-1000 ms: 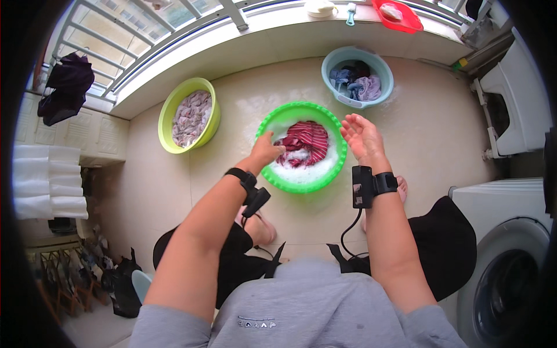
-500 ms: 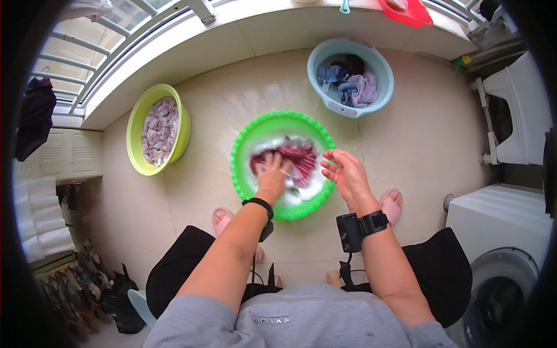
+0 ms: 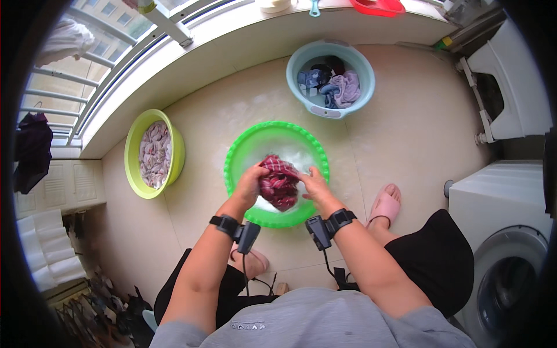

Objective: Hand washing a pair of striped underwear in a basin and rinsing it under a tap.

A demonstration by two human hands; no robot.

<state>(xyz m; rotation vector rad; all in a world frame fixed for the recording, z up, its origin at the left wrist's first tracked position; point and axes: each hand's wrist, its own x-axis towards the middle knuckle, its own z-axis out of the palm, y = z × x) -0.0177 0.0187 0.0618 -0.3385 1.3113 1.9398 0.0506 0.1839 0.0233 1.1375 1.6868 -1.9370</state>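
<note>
A wet red cloth with pale stripes (image 3: 279,184) is bunched up over the bright green basin (image 3: 232,152), which has white suds inside. On its left side my left hand (image 3: 249,182) is closed on the bunched cloth. At the upper right edge of the same cloth, my right hand (image 3: 316,184) pinches it between thumb and fingers. Part of the basin's near side lies behind my hands and the cloth. I cannot tell whether the cloth's underside touches the suds.
A yellow-green basin (image 3: 131,165) of pale patterned laundry stands at left. Beyond the green basin is a light blue basin (image 3: 365,69) with dark, blue and lilac clothes. A white washing machine (image 3: 493,203) is at right. Window bars (image 3: 64,75) run along the far left.
The striped cloth has been gathered and raised out of the suds. My right hand has come in from beside the basin and taken hold of it; my left hand has shifted to its left side.
</note>
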